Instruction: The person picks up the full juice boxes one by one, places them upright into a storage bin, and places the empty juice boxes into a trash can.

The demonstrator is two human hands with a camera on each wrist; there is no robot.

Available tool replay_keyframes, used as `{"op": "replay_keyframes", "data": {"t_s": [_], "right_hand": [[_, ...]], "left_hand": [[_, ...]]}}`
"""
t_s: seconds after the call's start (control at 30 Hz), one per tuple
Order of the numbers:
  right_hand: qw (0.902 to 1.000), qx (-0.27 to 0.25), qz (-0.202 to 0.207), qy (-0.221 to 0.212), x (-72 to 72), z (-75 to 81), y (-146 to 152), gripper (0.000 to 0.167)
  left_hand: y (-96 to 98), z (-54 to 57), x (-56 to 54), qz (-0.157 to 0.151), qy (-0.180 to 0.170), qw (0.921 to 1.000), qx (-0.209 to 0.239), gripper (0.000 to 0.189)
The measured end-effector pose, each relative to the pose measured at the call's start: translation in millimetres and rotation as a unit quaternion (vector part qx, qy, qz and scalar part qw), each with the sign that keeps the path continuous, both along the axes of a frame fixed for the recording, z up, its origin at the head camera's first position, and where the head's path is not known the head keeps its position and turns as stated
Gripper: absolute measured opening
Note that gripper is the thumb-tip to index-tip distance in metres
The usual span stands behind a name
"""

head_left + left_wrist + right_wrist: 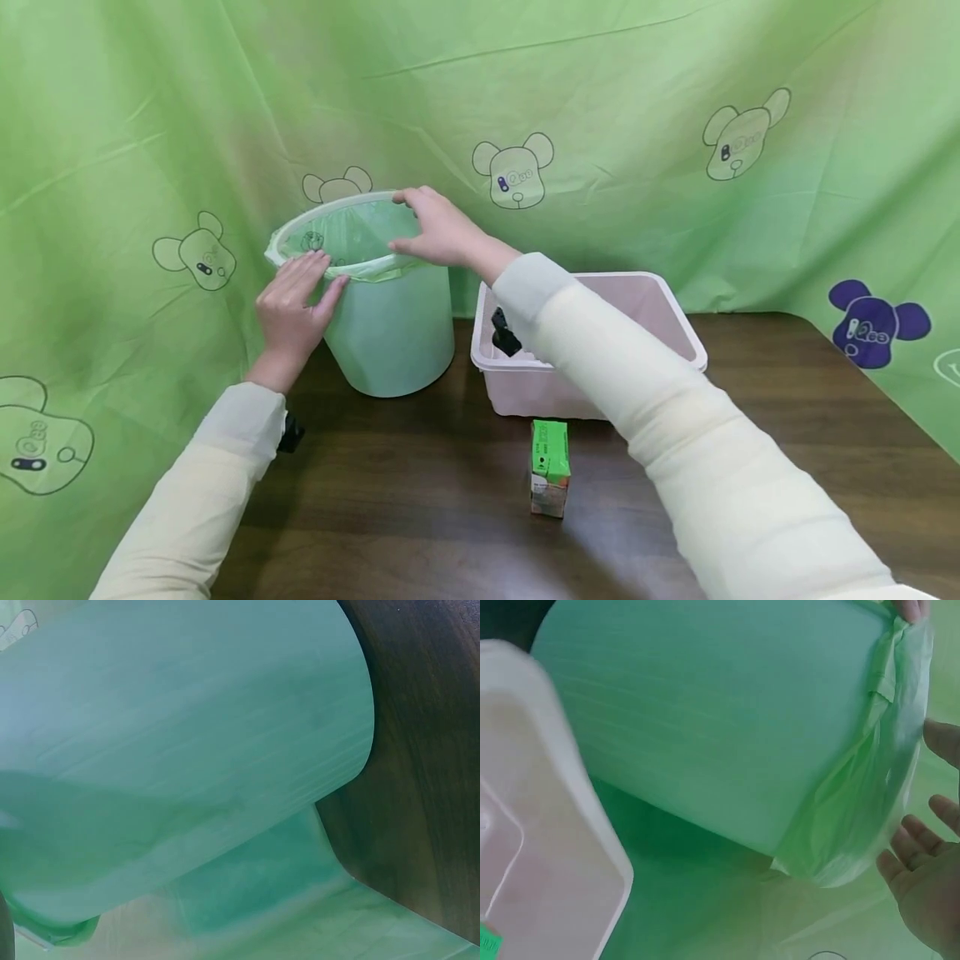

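Observation:
A pale green bin [390,333] stands at the left of the table, with a thin green bag [832,817] folded over its rim. My left hand [294,292] touches the near left of the rim, its fingers straight over the bag's edge and its thumb apart. At the bin's right side, my right hand [442,229] is at the rim with loosely bent fingers, its fingertips close to the bag's edge in the right wrist view. The left wrist view is filled mostly by the bin's smooth side [187,735].
Right of the bin stands a pale pink basin [540,392], partly covered by my right sleeve [637,375]. A green drink carton [551,467] is upright in front of it on the wooden table [420,500]. Green cloth [615,75] with bear prints hangs behind.

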State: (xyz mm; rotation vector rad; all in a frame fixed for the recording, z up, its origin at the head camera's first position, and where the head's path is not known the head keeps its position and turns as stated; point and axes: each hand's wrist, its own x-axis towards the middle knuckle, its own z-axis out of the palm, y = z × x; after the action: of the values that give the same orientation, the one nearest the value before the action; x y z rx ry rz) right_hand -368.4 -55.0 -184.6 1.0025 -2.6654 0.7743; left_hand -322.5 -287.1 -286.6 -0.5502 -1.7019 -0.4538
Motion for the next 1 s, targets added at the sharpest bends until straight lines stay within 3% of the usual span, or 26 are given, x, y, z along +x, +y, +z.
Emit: {"op": "replay_keyframes", "data": {"t_s": [0.6,1.0], "right_hand": [[0.9975,-0.043,0.037,0.041,44.3,-13.6,69,0.067],[0.9943,-0.077,0.051,0.053,81.9,-49.2,116,0.066]], "left_hand": [[-5.8,0.1,4.9,0.002,0.0,1.0,0.002,0.035],[-8.4,1.1,5.7,0.006,0.003,1.0,-0.004,0.035]]}}
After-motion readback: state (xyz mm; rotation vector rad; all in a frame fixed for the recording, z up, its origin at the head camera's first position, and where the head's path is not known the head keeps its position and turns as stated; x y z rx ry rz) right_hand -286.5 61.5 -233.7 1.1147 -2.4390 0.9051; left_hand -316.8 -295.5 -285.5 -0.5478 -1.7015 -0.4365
